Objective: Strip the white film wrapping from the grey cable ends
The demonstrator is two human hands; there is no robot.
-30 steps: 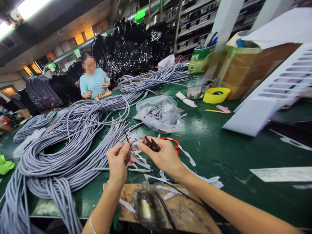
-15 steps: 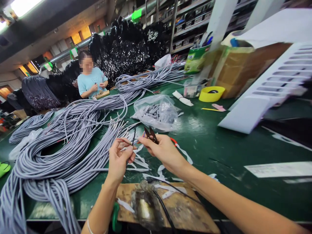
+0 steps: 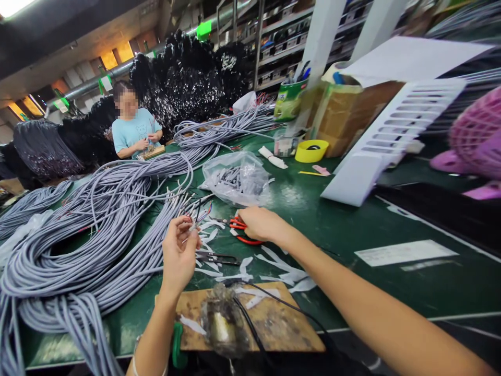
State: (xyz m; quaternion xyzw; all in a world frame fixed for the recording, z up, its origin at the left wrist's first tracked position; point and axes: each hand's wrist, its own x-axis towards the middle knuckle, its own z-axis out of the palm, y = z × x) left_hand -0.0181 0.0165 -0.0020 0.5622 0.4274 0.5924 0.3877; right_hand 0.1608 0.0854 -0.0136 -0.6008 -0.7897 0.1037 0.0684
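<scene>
My left hand (image 3: pixel 180 250) is closed on the end of a grey cable (image 3: pixel 191 224), whose thin coloured wires and a black strand stick up past my fingertips. My right hand (image 3: pixel 260 223) is closed around a red-handled hand tool (image 3: pixel 239 224) low over the table; its jaws are too small to make out. Just right of my left hand, a pair of dark snips (image 3: pixel 218 258) lies on the table among white strips (image 3: pixel 287 269). Beyond my hands rests a clear plastic bag (image 3: pixel 237 177) of small grey parts.
Grey cable bundles (image 3: pixel 94 224) cover the left of the green table (image 3: pixel 332 282). In front stands a wooden board (image 3: pixel 277 324) with a taped metal device. Boxes, a yellow tape roll (image 3: pixel 312 151), a white slotted piece (image 3: pixel 376 151) and a pink fan (image 3: pixel 477 133) are right. A co-worker (image 3: pixel 135 128) sits opposite.
My right hand has let go of the dark snips, which now lie on the table, and has taken hold of the red-handled tool. My left hand still holds the cable end. The view has turned right.
</scene>
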